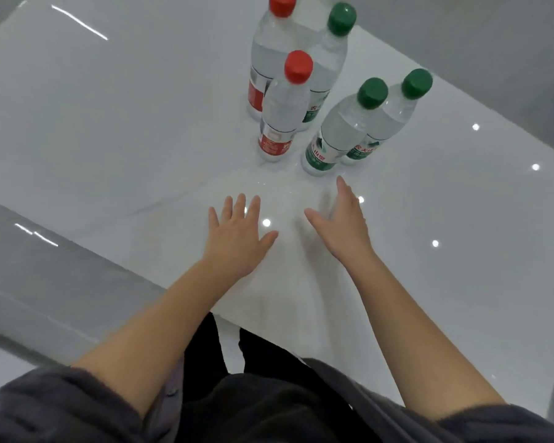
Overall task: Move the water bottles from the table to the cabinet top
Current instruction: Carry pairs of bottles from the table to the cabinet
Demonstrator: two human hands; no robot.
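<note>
Two bare hands are held out over a glossy white table (109,129), and nothing is gripped by either. The left hand (237,233) is turned palm down with its fingers straight and spread and the thumb out to the side. The right hand (339,225) is turned partly on edge, its fingers straight and together and its thumb set wide apart; its fingertips are pointed at the nearest bottle and stop just short of its base. Whether either hand is touching the tabletop cannot be told. Five clear plastic water bottles are stood upright on the table beyond the hands, grouped closely together. At the back, a tall red bottle (266,55) with a red cap and a red and white label is seen, and a back green bottle (331,55) with a green cap is set just beside it on the right. In front of these, a small red bottle (285,113) is stood, with a red cap and a red label printed in white. To the right, a near green bottle (339,129) and a far green bottle (397,113) are placed side by side, both green-capped, with green and white labels bearing red marks. The writing on all the labels is too blurred to be read, so no brand can be given. Small bright spots of light are reflected in the tabletop. Dark grey sleeves (61,407) are pushed up both forearms at the bottom edge, and a shiny grey floor (29,266) is shown to the left of the table.
</note>
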